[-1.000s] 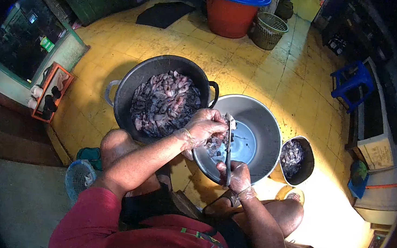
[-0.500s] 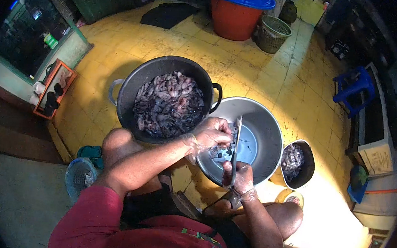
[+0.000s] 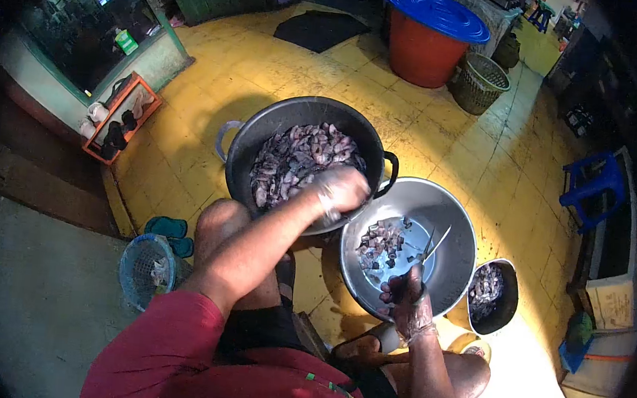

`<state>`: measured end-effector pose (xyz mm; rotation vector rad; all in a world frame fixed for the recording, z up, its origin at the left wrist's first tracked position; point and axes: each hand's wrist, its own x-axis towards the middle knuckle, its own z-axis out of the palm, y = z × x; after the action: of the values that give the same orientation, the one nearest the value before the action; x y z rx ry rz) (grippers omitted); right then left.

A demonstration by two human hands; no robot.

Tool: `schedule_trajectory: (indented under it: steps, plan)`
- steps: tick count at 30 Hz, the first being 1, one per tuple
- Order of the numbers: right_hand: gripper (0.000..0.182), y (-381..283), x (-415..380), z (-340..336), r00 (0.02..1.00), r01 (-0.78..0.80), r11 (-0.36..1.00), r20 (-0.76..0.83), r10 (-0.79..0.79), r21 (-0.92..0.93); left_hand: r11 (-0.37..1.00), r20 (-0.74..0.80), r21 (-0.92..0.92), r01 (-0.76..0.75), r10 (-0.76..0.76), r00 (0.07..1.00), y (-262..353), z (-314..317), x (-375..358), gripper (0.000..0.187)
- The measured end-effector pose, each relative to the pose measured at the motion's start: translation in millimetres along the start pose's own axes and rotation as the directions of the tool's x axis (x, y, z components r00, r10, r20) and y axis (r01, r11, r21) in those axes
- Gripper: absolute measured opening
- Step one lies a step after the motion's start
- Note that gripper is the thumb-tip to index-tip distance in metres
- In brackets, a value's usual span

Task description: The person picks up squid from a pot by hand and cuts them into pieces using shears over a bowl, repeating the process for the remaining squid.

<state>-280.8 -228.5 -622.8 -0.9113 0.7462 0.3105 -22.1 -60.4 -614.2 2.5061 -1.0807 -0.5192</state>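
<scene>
My left hand (image 3: 343,189), in a clear plastic glove, is blurred over the right side of a large dark pot (image 3: 242,161). The pot holds a heap of dark, wet, squid-like pieces (image 3: 303,153); my fingers are smeared by motion. My gloved right hand (image 3: 409,302) grips scissors (image 3: 435,247), their blades spread and pointing away over a grey basin (image 3: 455,217). Small cut pieces (image 3: 379,243) lie in the bottom left of that basin. To its right, a smaller oval container (image 3: 508,298) holds pale and dark strands (image 3: 485,288).
A blue basket (image 3: 131,272) and green sandals (image 3: 170,234) are by my left knee. Farther off stand a red tub (image 3: 426,54) with a blue lid, a woven basket (image 3: 480,84), a blue stool (image 3: 593,183) and an orange shoe rack (image 3: 121,118). Yellow tiles (image 3: 442,145) cover the floor.
My left hand has left the scissor blades above the basin and moved over the pot. The scissors have opened and tilted to the right. The camera view has shifted.
</scene>
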Motion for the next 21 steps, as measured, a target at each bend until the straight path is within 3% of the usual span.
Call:
schedule_trajectory:
  steps: [3, 5, 7, 9, 12, 15, 17, 19, 20, 21]
  plan:
    - [0.07, 0.0, -1.4, -1.4, 1.0, 0.004, 1.0, -0.01, -0.004, 0.001, 0.907, -0.017, 0.112, 0.406, -0.407, 0.913, -65.1, -12.4, 13.0, 0.026]
    - [0.07, 0.4, -2.1, -1.9, 0.994, 0.093, 0.988, -0.041, -0.099, -0.125, 0.896, -0.194, 0.037, 0.443, -0.428, 0.883, -97.5, 9.1, 5.6, 0.028]
    - [0.068, -2.0, -4.6, -1.8, 0.996, 0.081, 0.99, -0.021, -0.084, -0.116, 0.886, -0.175, 0.078, 0.457, -0.439, 0.881, -97.1, 13.4, 0.4, 0.03]
    - [0.066, -3.2, -5.9, 0.3, 0.993, 0.106, 0.972, -0.023, -0.113, -0.211, 0.85, -0.249, -0.088, 0.52, -0.524, 0.815, -92.9, 18.1, -2.5, 0.03]
    - [0.065, -3.8, -7.2, -1.2, 0.991, 0.132, 0.964, 0.005, -0.134, -0.23, 0.843, -0.256, -0.107, 0.527, -0.536, 0.805, -113.7, 29.8, 5.3, 0.03]
    - [0.062, -8.4, -4.5, -1.3, 0.988, 0.148, 0.95, 0.005, -0.153, -0.275, 0.87, -0.247, -0.094, 0.484, -0.491, 0.835, -97.6, 7.9, 3.3, 0.028]
    - [0.06, -9.7, -4.7, 0.7, 0.988, 0.143, 0.94, -0.004, -0.152, -0.31, 0.911, -0.296, -0.222, 0.349, -0.404, 0.866, -79.2, -5.3, 3.4, 0.026]
    - [0.055, -8.0, -5.8, 3.9, 0.98, 0.187, 0.891, 0.016, -0.198, -0.415, 0.935, -0.309, -0.218, 0.278, -0.337, 0.889, -53.1, -13.2, 3.0, 0.024]
    - [0.052, -3.0, -1.5, -0.2, 0.976, 0.211, 0.882, 0.049, -0.21, -0.422, 0.871, -0.238, -0.478, 0.116, -0.255, 0.937, -31.3, -16.9, -3.1, 0.027]
    - [0.052, 0.4, 1.7, -2.1, 0.976, 0.21, 0.885, 0.039, -0.213, -0.415, 0.709, -0.188, -0.705, -0.027, -0.151, 0.97, -5.0, -22.0, -11.7, 0.03]
